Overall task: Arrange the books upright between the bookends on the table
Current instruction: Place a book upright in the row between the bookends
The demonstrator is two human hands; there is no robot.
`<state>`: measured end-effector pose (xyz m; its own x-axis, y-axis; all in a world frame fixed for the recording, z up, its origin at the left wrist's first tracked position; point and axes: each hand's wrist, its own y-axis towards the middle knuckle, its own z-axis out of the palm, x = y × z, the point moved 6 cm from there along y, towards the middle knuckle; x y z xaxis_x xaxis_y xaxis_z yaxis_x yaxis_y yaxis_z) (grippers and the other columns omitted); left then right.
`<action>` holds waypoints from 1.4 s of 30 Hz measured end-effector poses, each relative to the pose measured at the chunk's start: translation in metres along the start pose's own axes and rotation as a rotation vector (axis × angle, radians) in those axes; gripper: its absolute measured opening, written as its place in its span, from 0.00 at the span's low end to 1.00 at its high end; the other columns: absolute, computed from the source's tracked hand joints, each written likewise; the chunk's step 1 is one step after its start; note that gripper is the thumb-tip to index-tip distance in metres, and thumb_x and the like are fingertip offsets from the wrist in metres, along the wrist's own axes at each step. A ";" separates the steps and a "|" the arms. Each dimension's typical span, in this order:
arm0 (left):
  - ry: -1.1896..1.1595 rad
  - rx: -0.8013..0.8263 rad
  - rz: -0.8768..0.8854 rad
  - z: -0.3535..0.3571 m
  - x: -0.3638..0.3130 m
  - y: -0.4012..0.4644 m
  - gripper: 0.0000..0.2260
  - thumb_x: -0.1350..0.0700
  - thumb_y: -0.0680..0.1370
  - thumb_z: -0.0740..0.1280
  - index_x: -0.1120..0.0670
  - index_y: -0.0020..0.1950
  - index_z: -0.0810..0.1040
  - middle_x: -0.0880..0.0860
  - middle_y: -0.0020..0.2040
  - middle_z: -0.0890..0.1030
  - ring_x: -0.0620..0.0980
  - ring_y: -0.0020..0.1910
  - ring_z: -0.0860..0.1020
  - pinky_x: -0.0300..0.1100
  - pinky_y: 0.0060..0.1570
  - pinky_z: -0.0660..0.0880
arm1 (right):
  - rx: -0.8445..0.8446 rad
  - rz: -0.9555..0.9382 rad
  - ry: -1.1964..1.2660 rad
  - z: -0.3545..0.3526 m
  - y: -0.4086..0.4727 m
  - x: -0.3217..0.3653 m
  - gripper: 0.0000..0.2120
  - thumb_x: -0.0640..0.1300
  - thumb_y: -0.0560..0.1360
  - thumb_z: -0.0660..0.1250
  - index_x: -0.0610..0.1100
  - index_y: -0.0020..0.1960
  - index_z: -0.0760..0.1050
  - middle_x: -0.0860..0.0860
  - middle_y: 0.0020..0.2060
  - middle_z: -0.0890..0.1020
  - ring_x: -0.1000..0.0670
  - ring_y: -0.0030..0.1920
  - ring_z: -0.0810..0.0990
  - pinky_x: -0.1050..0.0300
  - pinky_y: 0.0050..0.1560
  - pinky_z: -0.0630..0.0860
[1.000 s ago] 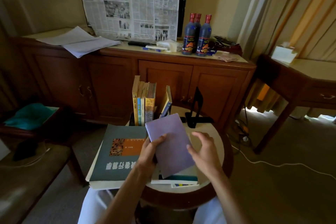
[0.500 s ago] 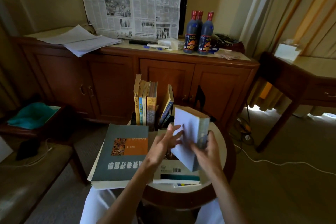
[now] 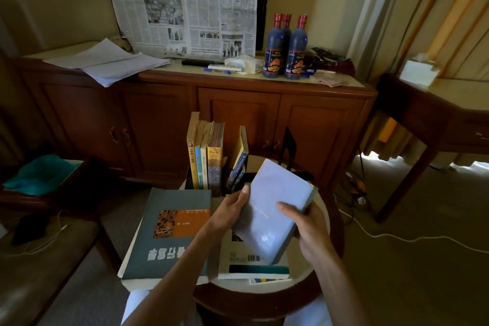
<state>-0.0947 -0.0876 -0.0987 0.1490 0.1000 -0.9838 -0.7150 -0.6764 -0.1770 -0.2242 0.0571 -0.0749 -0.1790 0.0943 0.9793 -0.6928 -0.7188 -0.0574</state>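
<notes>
A thick lilac paperback (image 3: 272,209) is tilted in the air above the small round table (image 3: 324,217). My left hand (image 3: 229,210) grips its left edge and my right hand (image 3: 304,222) holds its right side, thumb on the cover. Behind it several books (image 3: 205,156) stand upright at the table's back left, and one blue-spined book (image 3: 239,159) leans beside them. The right black bookend (image 3: 288,145) stands further right; the left bookend is hidden by the books. A large grey-green book (image 3: 169,233) and a white book (image 3: 254,264) lie flat in front.
A wooden sideboard (image 3: 238,103) runs behind the table, with three dark bottles (image 3: 285,47), papers (image 3: 111,63) and a hanging newspaper (image 3: 185,0). A side table (image 3: 436,108) stands at right, a low bench (image 3: 39,246) at left. A white cable (image 3: 397,238) crosses the carpet.
The lilac book was lifted off the flat pile by my left hand, then taken in both hands and turned; it now shows its cover tilted toward me.
</notes>
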 end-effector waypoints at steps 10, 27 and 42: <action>0.135 -0.051 0.164 -0.019 -0.045 0.044 0.20 0.42 0.83 0.57 0.57 0.60 0.79 0.55 0.56 0.82 0.52 0.57 0.80 0.51 0.61 0.76 | -0.059 -0.318 -0.250 0.012 0.005 0.015 0.23 0.43 0.73 0.75 0.53 0.63 0.71 0.62 0.52 0.81 0.63 0.52 0.79 0.68 0.49 0.77; 1.750 -0.157 0.757 -0.024 -0.088 0.105 0.20 0.51 0.83 0.59 0.55 0.75 0.68 0.55 0.78 0.65 0.52 0.78 0.60 0.52 0.77 0.44 | -0.099 -0.355 -0.422 0.012 0.004 -0.033 0.17 0.45 0.73 0.76 0.50 0.58 0.74 0.48 0.28 0.72 0.55 0.26 0.68 0.52 0.32 0.71; 2.127 -0.188 0.591 -0.028 -0.067 0.097 0.26 0.50 0.76 0.66 0.57 0.73 0.69 0.60 0.63 0.79 0.62 0.70 0.69 0.63 0.74 0.51 | -0.099 -0.429 -0.406 0.016 -0.002 -0.025 0.16 0.42 0.73 0.75 0.53 0.55 0.73 0.49 0.27 0.72 0.50 0.26 0.68 0.54 0.31 0.71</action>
<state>-0.1550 -0.1806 -0.0490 0.4021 -0.7015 0.5884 -0.9101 -0.3762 0.1735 -0.2071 0.0457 -0.0962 0.3988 0.0776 0.9138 -0.7094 -0.6053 0.3610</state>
